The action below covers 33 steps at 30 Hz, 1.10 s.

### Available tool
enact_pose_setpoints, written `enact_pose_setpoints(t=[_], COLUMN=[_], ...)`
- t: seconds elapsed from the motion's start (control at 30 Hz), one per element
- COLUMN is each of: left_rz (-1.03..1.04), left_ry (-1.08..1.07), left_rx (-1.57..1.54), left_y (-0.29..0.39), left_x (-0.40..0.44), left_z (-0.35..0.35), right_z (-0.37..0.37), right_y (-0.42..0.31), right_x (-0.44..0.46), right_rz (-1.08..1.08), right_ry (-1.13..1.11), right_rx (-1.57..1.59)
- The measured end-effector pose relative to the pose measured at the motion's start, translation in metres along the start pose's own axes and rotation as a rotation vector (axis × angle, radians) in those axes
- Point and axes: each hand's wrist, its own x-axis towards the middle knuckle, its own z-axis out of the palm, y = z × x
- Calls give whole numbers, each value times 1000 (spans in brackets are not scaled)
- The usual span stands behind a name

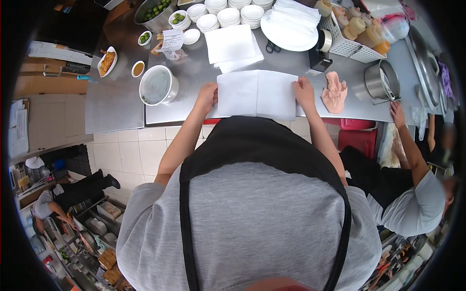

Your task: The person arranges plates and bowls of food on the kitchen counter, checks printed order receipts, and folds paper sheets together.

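A white paper sheet with a crease down its middle is spread out in front of my apron, at the front edge of the steel counter. My left hand is closed on its left edge. The opposite edge is gripped by my right hand, fingers curled. Just beyond lies a stack of white sheets. A pinkish rubber glove rests to the right of my right hand. Left of my left hand stands a round white tub with a translucent lid.
Stacked white bowls, scissors, an oval plate of folded white sheets and a bottle basket line the back. A metal pot stands right, touched by a co-worker's hand. Fried food sits far left.
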Motion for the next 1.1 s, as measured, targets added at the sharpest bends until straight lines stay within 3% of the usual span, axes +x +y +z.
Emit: enact_pose_setpoints(t=[0.07,0.27,0.33,0.4,0.47,0.53,0.63,0.77,0.87,1.0,1.07,1.1], left_rz=[42,105,96,90,143,195,252,275,291,335,329,332], left_ry=[141,192,176,155,210,235,264,273,264,264,222,221], left_rx=[17,170,156,143,195,222,251,250,229,220,235,241], left_y=[1,6,7,9,12,12,15,22,31,39,46,48], left_x=[-5,2,4,2,-9,-19,-31,-42,-45,-35,-30,-30], left_z=[14,16,14,12,11,6,-4,-17,-16,-5,3,5], right_z=[-1,-1,12,49,80,121,162,166,134,139,151,153], right_y=[4,-25,-55,-73,-118,-135,-134,-124,-139,-139,-138,-141], right_x=[4,27,37,54,55,59,70,94,97,93,80,79], right_rz=[-79,-85,-463,-794,-860,-943,-893,-848,-601,-727,-966,-966], right_ry=[33,43,133,125,-127,-174,-207,-329,-457,-366,-272,-266], right_rx=[-158,-512,-712,-450,-344,-401,-531,-422,-15,-127,-541,-537])
